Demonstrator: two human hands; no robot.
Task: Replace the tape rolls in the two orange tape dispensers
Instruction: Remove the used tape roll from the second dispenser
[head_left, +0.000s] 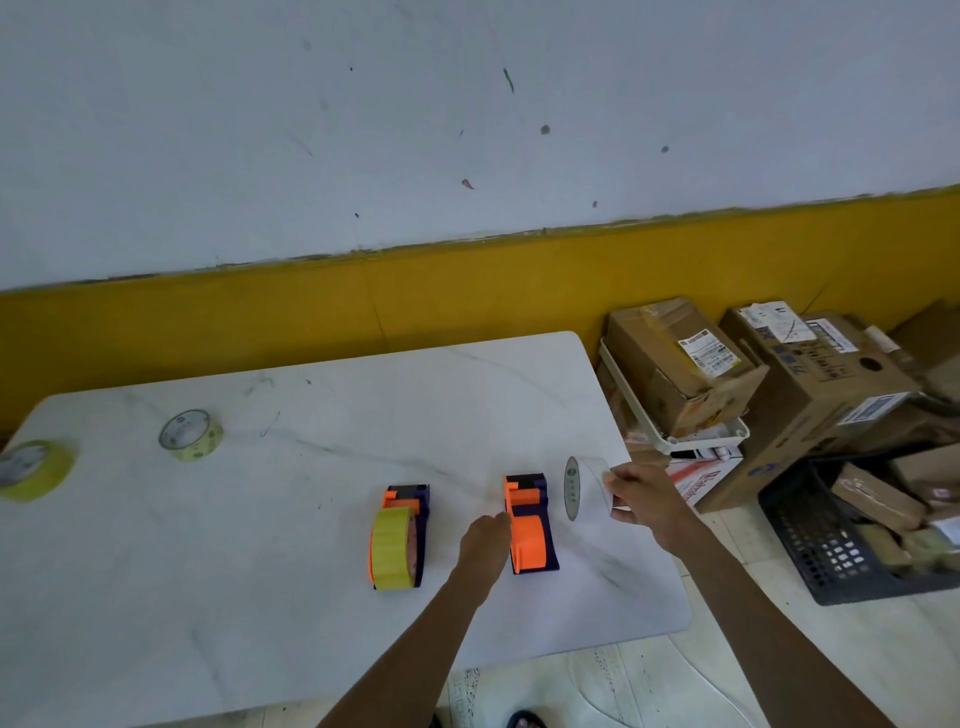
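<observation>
Steadying the right dispenser (531, 525) at lower centre, left hand (485, 540) fingers pressed against its side; right hand (647, 496) fingers pinching a clear roll (584, 488) beside it. Risk: roll slips, or dispenser tips on the surface (260, 519). Left dispenser (402, 535) already holds yellow tape.

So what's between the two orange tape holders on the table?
In the head view, the left hand reaches in between the dispenser with the yellow roll and the empty dispenser, touching the empty one. Otherwise just bare white table.
</observation>
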